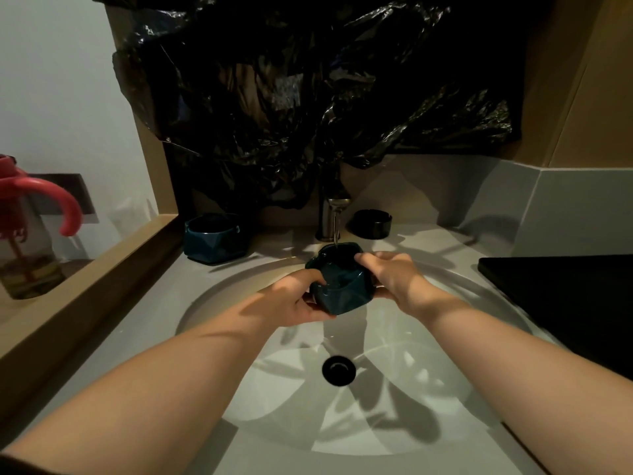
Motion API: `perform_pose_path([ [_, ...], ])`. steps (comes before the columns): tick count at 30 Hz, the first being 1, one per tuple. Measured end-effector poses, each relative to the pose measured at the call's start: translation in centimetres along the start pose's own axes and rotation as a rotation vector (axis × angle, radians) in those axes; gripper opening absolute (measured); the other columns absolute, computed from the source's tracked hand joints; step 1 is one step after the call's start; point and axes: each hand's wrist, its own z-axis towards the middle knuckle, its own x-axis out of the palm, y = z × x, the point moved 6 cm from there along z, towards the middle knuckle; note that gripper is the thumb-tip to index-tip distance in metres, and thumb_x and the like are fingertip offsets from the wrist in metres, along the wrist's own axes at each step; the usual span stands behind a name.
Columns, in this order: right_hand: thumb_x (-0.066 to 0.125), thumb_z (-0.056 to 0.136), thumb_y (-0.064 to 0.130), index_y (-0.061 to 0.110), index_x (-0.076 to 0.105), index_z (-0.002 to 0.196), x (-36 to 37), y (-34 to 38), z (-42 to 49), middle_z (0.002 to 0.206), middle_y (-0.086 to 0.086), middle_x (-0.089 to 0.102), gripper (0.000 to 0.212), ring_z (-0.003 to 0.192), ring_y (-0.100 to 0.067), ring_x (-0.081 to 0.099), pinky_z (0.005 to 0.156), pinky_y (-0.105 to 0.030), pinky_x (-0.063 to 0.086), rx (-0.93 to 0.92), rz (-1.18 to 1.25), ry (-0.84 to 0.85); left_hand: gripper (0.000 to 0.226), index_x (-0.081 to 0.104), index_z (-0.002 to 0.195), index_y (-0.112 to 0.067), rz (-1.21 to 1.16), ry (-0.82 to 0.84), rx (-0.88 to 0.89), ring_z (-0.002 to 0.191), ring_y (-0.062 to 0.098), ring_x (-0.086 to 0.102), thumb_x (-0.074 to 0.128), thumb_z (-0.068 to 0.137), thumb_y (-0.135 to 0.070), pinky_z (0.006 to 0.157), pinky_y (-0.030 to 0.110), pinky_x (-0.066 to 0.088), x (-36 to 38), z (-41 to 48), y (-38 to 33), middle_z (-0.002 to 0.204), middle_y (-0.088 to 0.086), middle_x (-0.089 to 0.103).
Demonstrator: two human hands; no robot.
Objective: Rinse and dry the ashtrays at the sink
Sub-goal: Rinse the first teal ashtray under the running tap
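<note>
Rinse step, we judge.
Left grip [298, 298], right grip [394, 275] clasp faceted teal ceramic ashtray [342, 291]; round black ashtray [372, 223], second teal ashtray [214, 238] wait beyond.

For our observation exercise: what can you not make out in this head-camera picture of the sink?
Head view only:
1. Wall behind the tap: hidden by black plastic sheeting.
2. Inside of the black ashtray: too dark.
3. Black slab: cut off by the right edge.
4. Fingers of the left hand: hidden under the teal ashtray.

Middle ashtray [342, 293] under faucet [328, 217], over sink [411, 389]; left ashtray [214, 238], probable right ashtray [372, 223] flank faucet.
</note>
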Motion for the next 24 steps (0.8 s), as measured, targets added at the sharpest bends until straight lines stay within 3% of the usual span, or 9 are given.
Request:
perform_pose_path([
  [5,0.049,0.092,0.005,0.011,0.054,0.125,0.5,-0.9,0.0,0.114,-0.014,0.062,0.034,0.1,-0.026,0.061,0.07,-0.032,0.055,0.059,0.085,0.147,0.025,0.053,0.117,-0.003,0.302,-0.054,0.211,0.1,0.031,0.064,0.052,0.092,-0.002,0.084,0.046,0.056,-0.5,0.4,-1.6,0.103,0.016,0.065],
  [10,0.044,0.097,0.005,0.013,0.043,0.13,0.8,-1.0,-0.2,0.119,-0.012,0.055,0.034,0.105,-0.027,0.055,0.072,-0.037,0.055,0.01,-0.095,0.133,0.043,0.051,0.112,-0.021,0.655,-0.128,0.438,0.101,0.026,0.063,0.067,0.079,-0.001,0.081,0.043,0.059,-0.7,0.2,-2.8,0.11,0.005,0.062],
  [12,0.036,0.099,0.002,0.007,0.042,0.13,0.8,-0.8,-0.1,0.116,-0.014,0.052,0.032,0.111,-0.032,0.052,0.09,-0.043,0.049,-0.064,-0.182,0.078,0.055,0.046,0.121,-0.021,0.728,-0.112,0.463,0.101,0.023,0.061,0.07,0.076,-0.002,0.08,0.04,0.059,-0.4,0.2,-2.7,0.109,0.002,0.059],
  [14,0.037,0.096,0.001,0.004,0.045,0.124,0.7,-0.2,0.2,0.113,-0.017,0.055,0.03,0.114,-0.035,0.052,0.098,-0.042,0.043,-0.203,-0.404,0.01,0.062,0.043,0.128,-0.021,0.752,-0.101,0.462,0.101,0.021,0.061,0.07,0.075,-0.004,0.08,0.037,0.059,-0.2,0.2,-2.5,0.111,0.003,0.059],
  [19,0.048,0.089,0.008,0.012,0.05,0.121,2.1,0.9,0.1,0.118,-0.011,0.055,0.032,0.109,-0.028,0.056,0.095,-0.036,0.046,-0.401,-0.885,-0.019,0.061,0.054,0.124,-0.027,0.886,-0.092,0.446,0.096,0.023,0.066,0.064,0.064,-0.02,0.078,0.047,0.059,0.3,-0.1,-2.1,0.105,0.005,0.066],
  [24,0.047,0.091,0.012,0.013,0.054,0.116,3.2,2.1,0.0,0.113,-0.01,0.059,0.027,0.105,-0.028,0.057,0.093,-0.037,0.046,-0.503,-0.973,0.006,0.035,0.06,0.114,-0.021,0.937,-0.185,0.436,0.089,0.025,0.068,0.063,0.079,-0.016,0.071,0.041,0.061,-0.4,0.0,-2.5,0.098,0.009,0.068],
])
